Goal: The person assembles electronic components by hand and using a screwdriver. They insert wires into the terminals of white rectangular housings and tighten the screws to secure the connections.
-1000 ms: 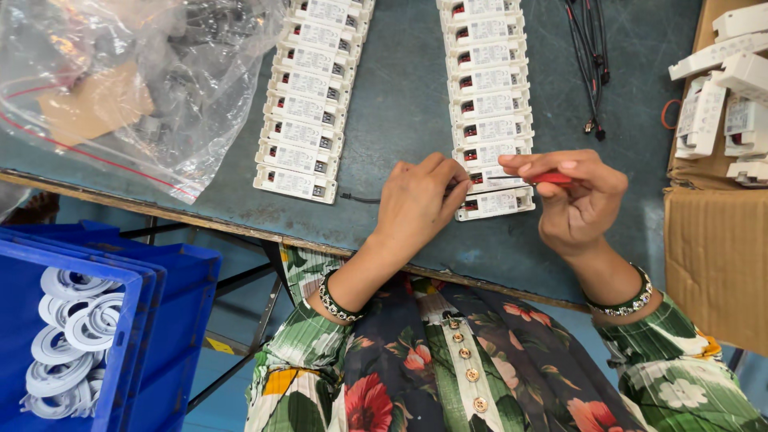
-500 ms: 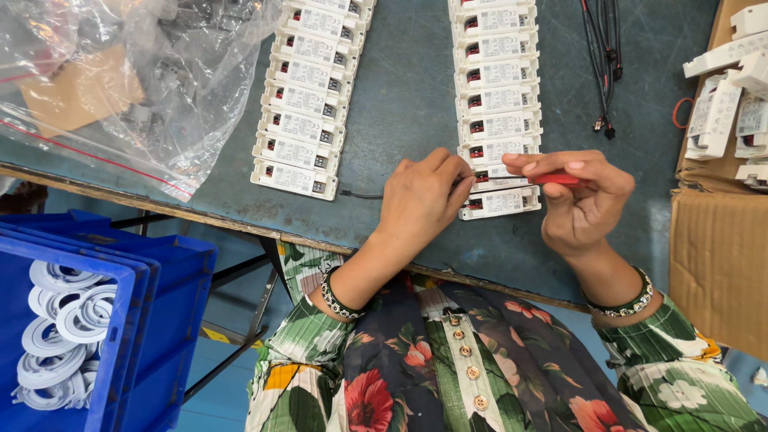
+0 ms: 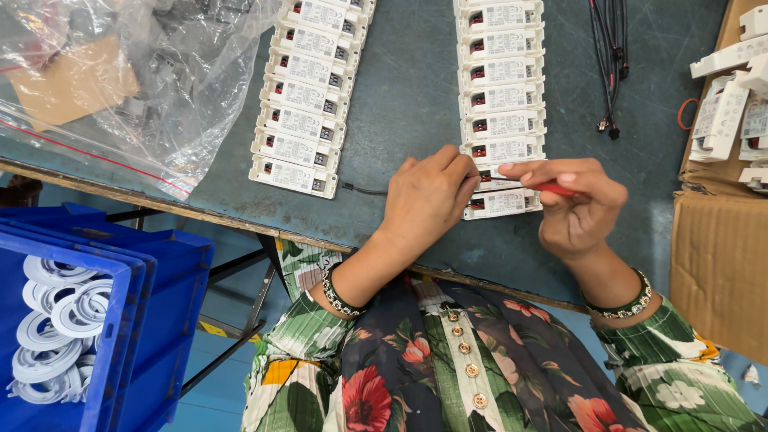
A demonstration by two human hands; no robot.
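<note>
White plastic driver modules [image 3: 502, 204] sit at the near end of the right-hand column [image 3: 501, 96], and both hands are working right there. Right hand [image 3: 578, 210] has its fingers pinched tight around a red-handled screwdriver [image 3: 554, 189], tip pointing left into a module. Left hand [image 3: 426, 200] is curled over the module's left end, fingertips pressing down on it, with a thin black wire [image 3: 364, 190] trailing out from under the palm. Grey-green table [image 3: 404, 104] underneath. Further left, a second column of white modules [image 3: 308, 104], then a clear plastic bag [image 3: 120, 80]. Black cables [image 3: 610, 64] lie up right, cardboard box [image 3: 720, 264] at the right edge, blue bin [image 3: 120, 320] of white rings below left.
</note>
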